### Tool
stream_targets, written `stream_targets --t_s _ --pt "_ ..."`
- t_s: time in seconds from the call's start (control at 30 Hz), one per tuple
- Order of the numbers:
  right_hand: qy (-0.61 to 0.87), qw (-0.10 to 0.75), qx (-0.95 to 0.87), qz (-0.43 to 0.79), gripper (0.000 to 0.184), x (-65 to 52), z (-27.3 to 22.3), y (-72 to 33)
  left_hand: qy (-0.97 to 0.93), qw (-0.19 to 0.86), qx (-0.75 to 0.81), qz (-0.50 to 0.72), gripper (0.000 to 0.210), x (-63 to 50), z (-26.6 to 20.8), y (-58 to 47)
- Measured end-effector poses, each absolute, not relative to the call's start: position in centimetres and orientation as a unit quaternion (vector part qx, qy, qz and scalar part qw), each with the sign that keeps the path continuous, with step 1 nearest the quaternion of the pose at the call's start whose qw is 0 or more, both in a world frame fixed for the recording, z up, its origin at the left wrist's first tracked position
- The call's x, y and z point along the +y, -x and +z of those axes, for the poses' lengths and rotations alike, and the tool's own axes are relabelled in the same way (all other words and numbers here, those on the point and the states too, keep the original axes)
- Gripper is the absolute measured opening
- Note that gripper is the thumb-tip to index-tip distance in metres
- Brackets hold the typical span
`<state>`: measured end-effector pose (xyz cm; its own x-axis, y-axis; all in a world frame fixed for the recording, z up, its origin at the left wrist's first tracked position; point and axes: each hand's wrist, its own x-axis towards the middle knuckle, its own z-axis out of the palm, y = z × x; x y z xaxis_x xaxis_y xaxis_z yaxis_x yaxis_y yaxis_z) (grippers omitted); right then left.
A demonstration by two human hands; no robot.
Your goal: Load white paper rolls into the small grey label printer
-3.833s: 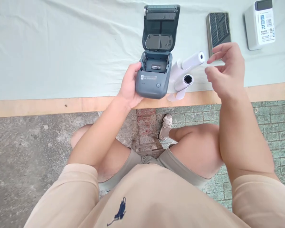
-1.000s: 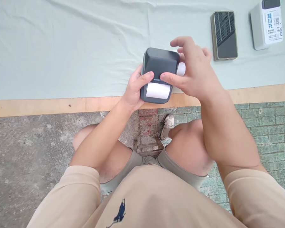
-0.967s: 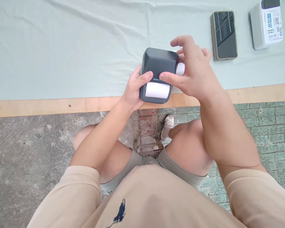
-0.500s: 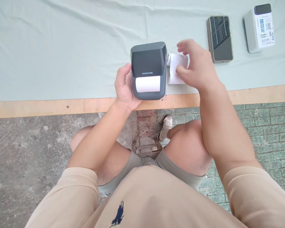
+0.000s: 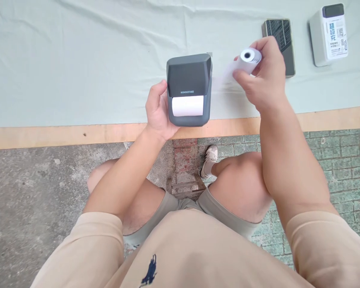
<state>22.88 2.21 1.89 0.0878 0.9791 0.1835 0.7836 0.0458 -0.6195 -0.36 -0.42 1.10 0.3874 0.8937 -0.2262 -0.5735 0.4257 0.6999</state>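
My left hand (image 5: 159, 110) grips the left side of a dark label printer (image 5: 189, 76), its thumb along the edge and the other fingers hidden beneath. White paper (image 5: 187, 106) shows in the slot at the printer's front. To the right, my right hand (image 5: 265, 74) is closed around a white paper roll (image 5: 246, 60), with the dark hole of its core facing up towards me. A loose strip of paper trails from the roll leftward, blurred, to near the printer's right side; whether it touches the printer I cannot tell.
A phone (image 5: 289, 58) lies on the pale cloth (image 5: 93, 64), partly behind my right hand. Farther right stands a white power bank (image 5: 321, 44) with a printed label. The table's bare wooden edge (image 5: 114, 133) runs just beyond my knees.
My right hand has taken hold of the paper roll, lifted it off the cloth and moved right and away, in front of the phone. My left hand and the printer have hardly moved.
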Motion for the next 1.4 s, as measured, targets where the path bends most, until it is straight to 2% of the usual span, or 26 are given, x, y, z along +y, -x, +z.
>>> stream_targets --t_s 0.07,0.13,0.3,0.4,0.47,0.6,0.73,0.8,0.83,0.93,1.0,1.1,1.23,1.4 --pt "0.675 0.343 -0.626 0.187 0.031 2.1 1.2 -24.0 -0.270 0.791 0.296 0.462 0.054 -0.4 1.1 0.3" --pt "0.688 0.337 -0.610 0.200 0.035 2.0 0.3 -24.9 -0.271 0.789 0.291 0.468 0.052 -0.3 1.0 0.2" --pt "0.667 0.355 -0.624 0.202 0.059 0.4 1.4 -24.7 -0.250 0.797 0.268 0.480 0.038 0.3 0.1 0.0" --pt "0.635 0.409 -0.640 0.141 0.044 -1.0 3.7 -22.7 -0.259 0.795 0.263 0.480 0.029 0.5 -0.6 0.0" --pt "0.598 0.423 -0.669 0.127 0.040 -1.7 5.0 -21.2 -0.272 0.791 0.265 0.479 0.029 0.5 -0.9 -0.1" --pt "0.510 0.375 -0.761 0.143 0.038 -2.0 6.0 -18.9 -0.296 0.783 0.254 0.485 0.027 0.4 -0.9 -0.2" --pt "0.452 0.289 -0.832 0.143 0.047 -1.4 5.9 -17.8 -0.312 0.774 0.275 0.478 0.028 0.3 -0.8 -0.4" --pt "0.460 0.279 -0.837 0.103 0.052 -1.2 5.9 -17.5 -0.309 0.778 0.275 0.473 0.028 0.4 -0.8 -0.5" --pt "0.474 0.299 -0.826 0.061 0.048 -1.1 6.0 -17.4 -0.305 0.783 0.272 0.470 0.028 0.5 -0.9 -0.5" --pt "0.526 0.425 -0.733 -0.078 0.018 -1.3 6.4 -16.9 -0.287 0.796 0.252 0.469 0.035 0.6 -0.9 -0.3" --pt "0.544 0.439 -0.712 -0.072 0.013 -1.5 6.6 -16.5 -0.283 0.804 0.247 0.461 0.041 0.5 -0.8 -0.1" --pt "0.544 0.311 -0.778 0.032 0.004 -1.4 6.6 -16.1 -0.294 0.811 0.258 0.434 0.037 0.3 -0.5 0.0" --pt "0.610 0.141 -0.773 0.104 0.018 -1.1 6.5 -16.1 -0.320 0.803 0.259 0.430 0.021 -0.2 -0.4 -0.4" --pt "0.653 0.041 -0.749 0.106 0.024 -1.0 6.4 -16.3 -0.374 0.784 0.273 0.414 0.019 -0.6 -0.5 -0.7"
